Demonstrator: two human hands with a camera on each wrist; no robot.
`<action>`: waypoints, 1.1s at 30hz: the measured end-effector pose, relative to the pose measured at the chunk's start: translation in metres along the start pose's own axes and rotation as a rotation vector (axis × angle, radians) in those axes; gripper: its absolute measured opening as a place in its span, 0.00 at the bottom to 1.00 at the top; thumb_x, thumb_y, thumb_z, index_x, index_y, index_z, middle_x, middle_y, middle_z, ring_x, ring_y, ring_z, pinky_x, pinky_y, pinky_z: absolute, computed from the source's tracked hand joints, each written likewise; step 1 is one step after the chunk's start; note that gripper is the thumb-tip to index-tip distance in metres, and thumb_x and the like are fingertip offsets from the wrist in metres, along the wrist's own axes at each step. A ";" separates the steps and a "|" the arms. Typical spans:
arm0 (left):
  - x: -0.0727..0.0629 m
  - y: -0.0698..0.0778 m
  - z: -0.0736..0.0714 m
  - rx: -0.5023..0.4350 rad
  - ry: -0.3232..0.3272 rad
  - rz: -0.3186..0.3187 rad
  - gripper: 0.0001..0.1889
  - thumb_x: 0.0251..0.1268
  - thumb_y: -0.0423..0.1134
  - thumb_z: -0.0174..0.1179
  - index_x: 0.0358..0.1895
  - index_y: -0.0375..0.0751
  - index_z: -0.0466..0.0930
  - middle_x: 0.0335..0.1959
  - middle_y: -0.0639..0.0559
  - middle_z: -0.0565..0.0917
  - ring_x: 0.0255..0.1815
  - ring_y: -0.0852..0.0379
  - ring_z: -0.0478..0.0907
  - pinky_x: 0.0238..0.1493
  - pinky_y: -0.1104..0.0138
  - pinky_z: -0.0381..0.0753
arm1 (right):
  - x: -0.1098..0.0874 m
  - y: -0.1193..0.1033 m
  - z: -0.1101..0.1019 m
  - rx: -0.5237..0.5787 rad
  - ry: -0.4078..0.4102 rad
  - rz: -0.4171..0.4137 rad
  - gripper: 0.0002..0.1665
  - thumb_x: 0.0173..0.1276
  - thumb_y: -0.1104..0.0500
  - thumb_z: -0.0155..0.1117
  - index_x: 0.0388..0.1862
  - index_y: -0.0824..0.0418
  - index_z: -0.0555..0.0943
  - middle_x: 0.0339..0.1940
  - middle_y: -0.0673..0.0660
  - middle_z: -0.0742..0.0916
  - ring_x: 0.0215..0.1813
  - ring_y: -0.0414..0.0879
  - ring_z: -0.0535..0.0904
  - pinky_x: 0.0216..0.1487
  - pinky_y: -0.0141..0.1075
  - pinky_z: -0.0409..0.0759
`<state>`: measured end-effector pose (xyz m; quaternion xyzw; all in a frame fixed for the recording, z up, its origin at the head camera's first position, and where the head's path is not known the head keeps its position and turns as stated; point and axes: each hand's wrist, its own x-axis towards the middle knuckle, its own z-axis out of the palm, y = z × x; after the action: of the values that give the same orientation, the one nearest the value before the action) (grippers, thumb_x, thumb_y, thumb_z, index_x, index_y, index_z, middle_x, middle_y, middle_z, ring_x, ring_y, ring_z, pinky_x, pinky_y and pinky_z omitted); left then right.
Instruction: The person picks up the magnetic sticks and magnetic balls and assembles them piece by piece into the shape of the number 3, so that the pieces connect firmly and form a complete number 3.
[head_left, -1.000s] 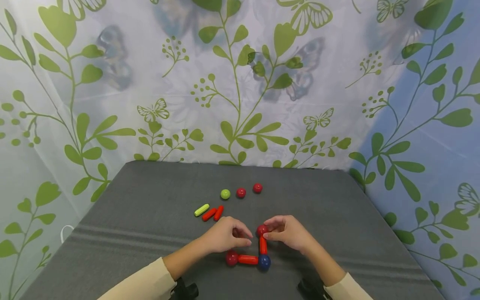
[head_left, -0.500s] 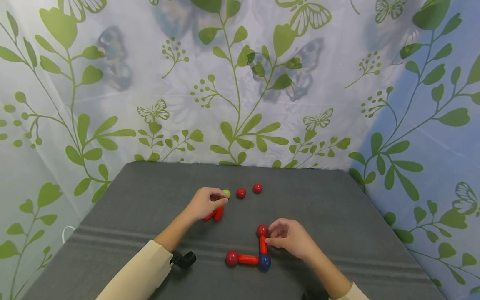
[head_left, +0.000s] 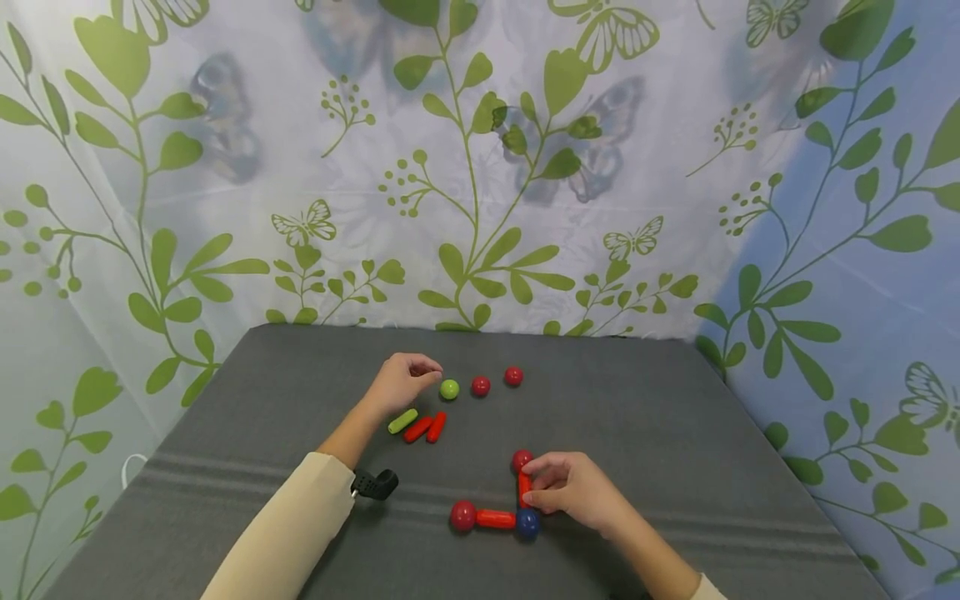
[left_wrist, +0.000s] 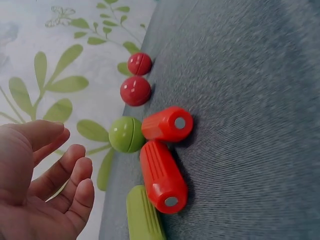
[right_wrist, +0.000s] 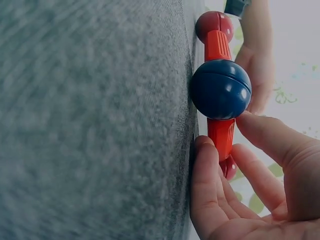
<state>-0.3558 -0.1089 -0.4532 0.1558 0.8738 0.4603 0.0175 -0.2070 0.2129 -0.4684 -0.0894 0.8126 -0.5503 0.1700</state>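
Standing here, I see the person's right hand [head_left: 577, 492] pinching a red rod [head_left: 522, 485] between thumb and fingers, though how firmly I can't fairly say. That rod runs to twelve o'clock from a blue ball [head_left: 528, 524], with a red ball [head_left: 521, 457] on its far end. A second rod [head_left: 496, 519] reaches to nine o'clock from the blue one and ends in another red ball [head_left: 463, 515]; the whole makes an L on the grey tabletop [head_left: 637, 400].

The left hand [head_left: 401, 382] hangs at nine o'clock of a loose green ball [head_left: 449, 389], its fingers relaxed and gently bent, holding nothing. Two loose red balls [head_left: 481, 386] sit towards three o'clock of the green one. A green rod [head_left: 402, 421] lies towards eight, and two loose red rods [head_left: 417, 429] between six and seven.
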 end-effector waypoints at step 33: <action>0.038 -0.017 0.010 0.087 -0.253 -0.051 0.23 0.60 0.41 0.75 0.59 0.45 0.85 0.53 0.45 0.86 0.54 0.48 0.82 0.50 0.57 0.83 | 0.003 0.005 -0.001 0.137 -0.023 0.075 0.27 0.60 0.66 0.77 0.58 0.70 0.82 0.38 0.57 0.89 0.39 0.46 0.86 0.44 0.43 0.89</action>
<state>-0.3944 -0.0990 -0.4686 0.1908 0.8874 0.3983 0.1325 -0.2094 0.2143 -0.4729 -0.0536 0.7738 -0.5968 0.2056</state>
